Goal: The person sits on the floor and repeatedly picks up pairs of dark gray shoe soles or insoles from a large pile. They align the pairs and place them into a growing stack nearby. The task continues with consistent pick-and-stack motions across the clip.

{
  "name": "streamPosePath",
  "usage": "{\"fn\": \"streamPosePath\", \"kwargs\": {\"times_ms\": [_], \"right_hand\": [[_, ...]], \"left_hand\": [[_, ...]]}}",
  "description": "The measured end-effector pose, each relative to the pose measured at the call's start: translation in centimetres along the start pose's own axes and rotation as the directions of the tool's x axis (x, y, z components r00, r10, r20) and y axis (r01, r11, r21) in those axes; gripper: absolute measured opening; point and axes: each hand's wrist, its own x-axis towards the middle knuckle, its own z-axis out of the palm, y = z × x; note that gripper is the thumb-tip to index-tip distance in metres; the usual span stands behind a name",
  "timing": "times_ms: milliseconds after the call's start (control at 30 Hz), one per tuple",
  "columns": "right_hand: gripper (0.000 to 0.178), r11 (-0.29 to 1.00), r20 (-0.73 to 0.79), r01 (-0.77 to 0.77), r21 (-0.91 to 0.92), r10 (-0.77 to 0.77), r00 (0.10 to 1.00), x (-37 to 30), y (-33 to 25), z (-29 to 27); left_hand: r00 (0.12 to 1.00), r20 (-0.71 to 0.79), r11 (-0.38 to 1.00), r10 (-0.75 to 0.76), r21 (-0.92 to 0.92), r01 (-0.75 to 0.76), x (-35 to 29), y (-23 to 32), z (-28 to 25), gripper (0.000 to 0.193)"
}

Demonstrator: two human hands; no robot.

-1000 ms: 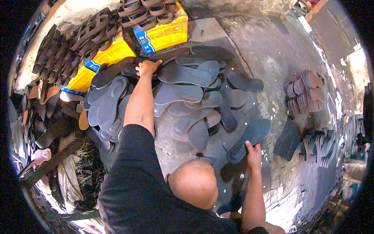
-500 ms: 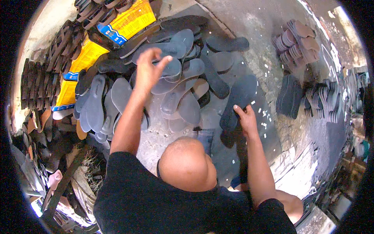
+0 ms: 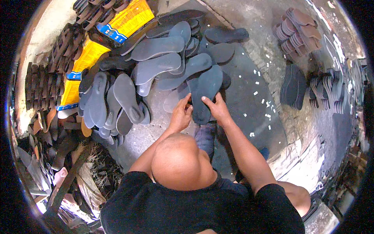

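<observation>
A dark grey shoe sole point(image 3: 208, 85) is held up in front of me, tilted, over the near edge of the sole pile. My right hand point(image 3: 217, 109) grips its lower right edge, with the thumb lying on the upper face. My left hand point(image 3: 181, 116) is closed at the left edge of the same sole. Part of those left fingers is hidden, and whether a second sole lies beneath cannot be made out. Just beyond are loose grey soles, among them a long one point(image 3: 157, 48) and another point(image 3: 185, 72). To the left rests a sole point(image 3: 126, 97) on more soles.
Yellow and blue packages point(image 3: 130, 21) stand at the far left beside stacked brown strips point(image 3: 43, 85). Right of the dark mat point(image 3: 249, 113), dotted with small white scraps, are brown sole stacks point(image 3: 300, 33) and dark sole stacks point(image 3: 293, 86). Piled scraps point(image 3: 78, 175) lie at lower left.
My left hand has come down from above the pile to the sole's edge. My right hand has carried the dark sole leftward, in front of me.
</observation>
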Motion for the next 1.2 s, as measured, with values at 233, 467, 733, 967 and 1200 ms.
{"fn": "streamPosePath", "kwargs": {"times_ms": [233,467,733,967,1200], "right_hand": [[0.065,0.974,0.006,-0.105,0.201,0.106,0.994,-1.0,-1.9,-9.7],[0.058,0.973,-0.041,-0.082,0.217,0.093,0.995,3.7,-5.7,-10.6],[0.108,0.846,-0.009,0.102,-0.524,-0.126,0.992,9.9,-5.5,-6.8],[0.079,0.58,-0.465,-0.196,-0.791,-0.362,0.808,-0.8,-2.9,-15.4],[0.07,0.953,-0.335,0.085,0.29,0.018,0.942,-1.7,-2.5,-17.3]], "left_hand": [[0.846,-0.513,0.944,-0.145,0.183,0.273,5.0,-0.6,-5.6,0.05],[0.918,-0.261,0.721,0.299,0.692,-0.038,7.0,2.7,-2.8,0.074],[0.98,-0.184,0.733,0.078,0.677,0.069,6.5,3.9,-2.2,0.092],[0.918,-0.046,0.709,0.393,0.651,-0.271,10.7,5.9,-0.2,0.072],[0.931,0.363,0.478,0.025,0.814,-0.33,25.4,8.0,6.7,0.11]]}}
